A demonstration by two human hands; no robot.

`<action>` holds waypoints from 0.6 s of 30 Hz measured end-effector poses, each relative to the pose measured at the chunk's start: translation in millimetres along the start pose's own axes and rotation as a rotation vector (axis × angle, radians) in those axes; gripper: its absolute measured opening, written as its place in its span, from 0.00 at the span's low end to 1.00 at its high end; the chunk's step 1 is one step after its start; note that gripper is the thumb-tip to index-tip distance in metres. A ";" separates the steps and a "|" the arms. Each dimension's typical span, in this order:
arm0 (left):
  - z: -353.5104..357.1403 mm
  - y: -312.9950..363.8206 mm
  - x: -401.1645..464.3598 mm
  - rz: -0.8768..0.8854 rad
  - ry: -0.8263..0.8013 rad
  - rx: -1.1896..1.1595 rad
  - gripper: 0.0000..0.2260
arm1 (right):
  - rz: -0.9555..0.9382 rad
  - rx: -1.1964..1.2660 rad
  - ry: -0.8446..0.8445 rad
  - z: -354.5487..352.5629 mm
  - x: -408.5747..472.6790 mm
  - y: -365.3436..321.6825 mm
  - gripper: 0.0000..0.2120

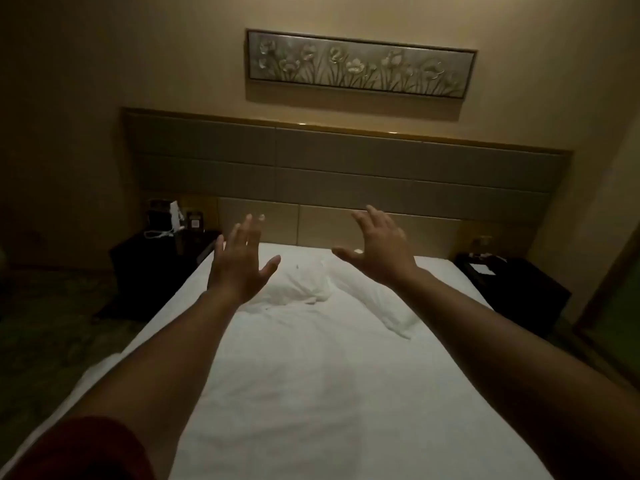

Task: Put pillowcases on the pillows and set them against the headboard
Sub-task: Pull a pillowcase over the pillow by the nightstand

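Two white pillows lie flat near the head of the bed: one pillow (pixel 294 285) in the middle and a second pillow (pixel 377 306) slanting to its right. Both arms stretch out over the white sheet (pixel 311 393). My left hand (pixel 239 261) hovers above the left edge of the middle pillow, fingers spread, holding nothing. My right hand (pixel 381 251) hovers above the second pillow, fingers apart and empty. The padded headboard (pixel 346 161) stands behind them, with a bare strip of sheet between it and the pillows. I cannot tell whether the pillows have cases on.
A dark nightstand (pixel 156 268) with a phone and small items stands left of the bed. Another dark nightstand (pixel 512 289) is on the right. A framed flower picture (pixel 360 64) hangs above the headboard. Patterned carpet lies at the left.
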State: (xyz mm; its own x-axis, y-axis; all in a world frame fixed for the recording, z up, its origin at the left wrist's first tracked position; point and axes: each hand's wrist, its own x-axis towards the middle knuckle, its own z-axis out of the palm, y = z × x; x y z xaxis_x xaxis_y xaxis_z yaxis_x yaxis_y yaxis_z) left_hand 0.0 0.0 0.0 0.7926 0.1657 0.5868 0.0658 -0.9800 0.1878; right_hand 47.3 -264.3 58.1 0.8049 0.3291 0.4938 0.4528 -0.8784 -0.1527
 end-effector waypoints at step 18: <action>-162.5 -198.3 -297.4 -0.568 -0.122 0.325 0.35 | -0.427 0.296 -0.319 70.6 -124.8 -245.0 0.41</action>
State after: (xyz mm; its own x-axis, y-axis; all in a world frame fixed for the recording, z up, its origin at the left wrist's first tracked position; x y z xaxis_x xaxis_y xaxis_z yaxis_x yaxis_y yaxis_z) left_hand -347.3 163.0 -83.7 0.6422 0.6712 0.3701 0.6579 -0.7305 0.1832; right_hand -137.1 -65.7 -26.6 0.5832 0.7587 0.2901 0.8114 -0.5275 -0.2518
